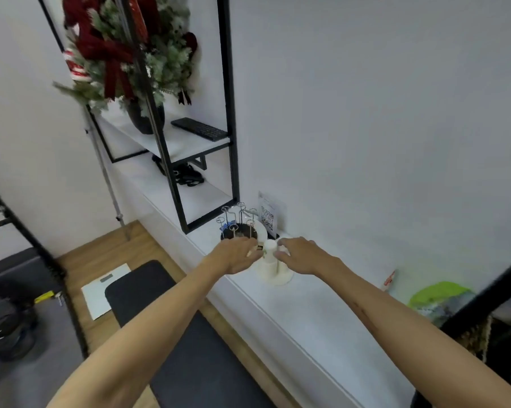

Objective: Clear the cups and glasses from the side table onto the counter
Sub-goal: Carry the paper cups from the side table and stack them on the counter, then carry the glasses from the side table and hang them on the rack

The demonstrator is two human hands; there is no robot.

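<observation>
A white stack of cups (270, 260) stands upside down on the white counter (316, 313), its wide base toward me. My left hand (237, 254) reaches in from the left, fingers spread close beside the stack. My right hand (300, 254) hovers at the right of the stack, fingers apart, fingertips near its top. Whether either hand touches the stack is unclear. Just behind the hands a wire cup rack (238, 223) on a dark round base stands with no cups on its prongs.
A QR-code card (268, 216) leans on the wall behind the rack. A black-framed shelf (230, 142) holds a keyboard (200, 129) and a wreath in a dark vase. A green bag (438, 298) lies at the counter's right. A black bench (172, 319) sits below.
</observation>
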